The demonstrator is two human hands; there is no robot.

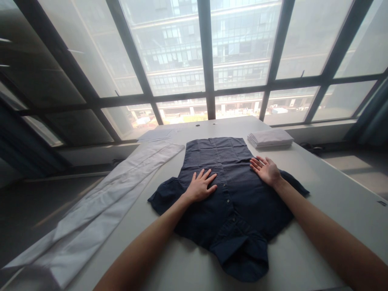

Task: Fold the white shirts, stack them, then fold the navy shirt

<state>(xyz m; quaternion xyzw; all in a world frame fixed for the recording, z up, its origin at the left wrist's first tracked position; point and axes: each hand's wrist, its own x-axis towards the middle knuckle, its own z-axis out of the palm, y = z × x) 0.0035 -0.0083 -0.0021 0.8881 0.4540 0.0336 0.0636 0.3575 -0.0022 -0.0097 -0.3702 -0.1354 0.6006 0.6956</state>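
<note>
A dark navy short-sleeved button shirt [224, 206] lies spread front side up, its collar toward me and its hem toward the window. My left hand [200, 186] rests flat on the shirt's left half, fingers spread, beside the button line. Over the shirt's right edge, near the right sleeve, my right hand [265, 170] is turned partly palm up with its fingers stretched out. Nothing is held in either hand. Whether the right hand touches the cloth I cannot tell.
The white table [327, 202] carries a folded stack of pale cloth [269, 138] at the far right. Long white fabric [115, 190] lies along the left edge, with paper sheets [159, 134] beyond it. Large framed windows [209, 60] stand behind.
</note>
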